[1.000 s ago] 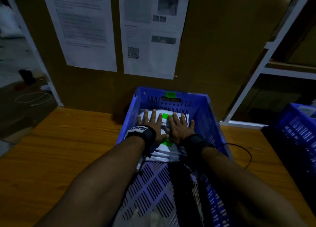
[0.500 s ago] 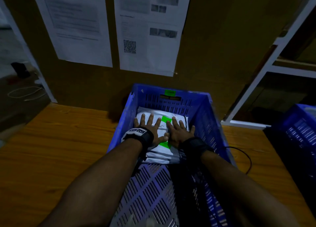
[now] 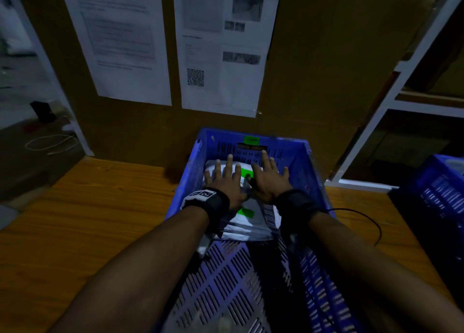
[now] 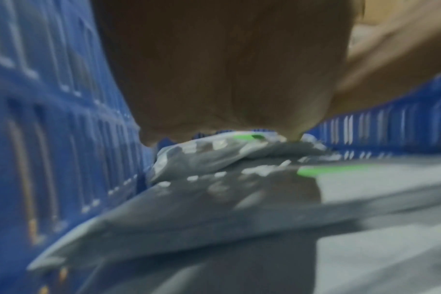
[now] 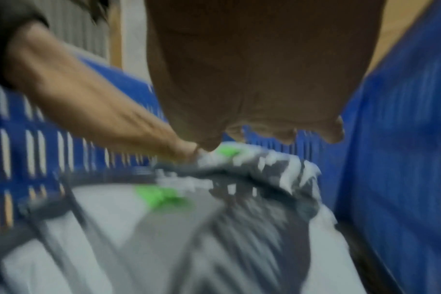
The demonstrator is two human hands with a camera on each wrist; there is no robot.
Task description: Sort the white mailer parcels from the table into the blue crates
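A blue slotted crate (image 3: 308,172) stands on the wooden table against the cardboard wall. Inside it lies a stack of white mailer parcels (image 3: 247,223) with green labels (image 3: 245,211). My left hand (image 3: 224,179) lies flat, fingers spread, on the far part of the stack. My right hand (image 3: 270,177) is beside it, fingers straight and spread, its tips up near the crate's far wall. The left wrist view shows the mailers (image 4: 214,159) under the palm (image 4: 227,69). In the blurred right wrist view the right fingertips (image 5: 332,132) hang just above the top mailer (image 5: 252,165).
A second blue crate (image 3: 439,197) stands at the right edge. The wooden table (image 3: 88,219) stretches to the left. A black cable (image 3: 369,222) loops right of the crate. Printed sheets (image 3: 221,44) hang on the cardboard wall, white shelving (image 3: 401,86) at right.
Both hands have slid farther forward over the stack toward the crate's far wall. The right hand's fingers have lifted off the top mailer.
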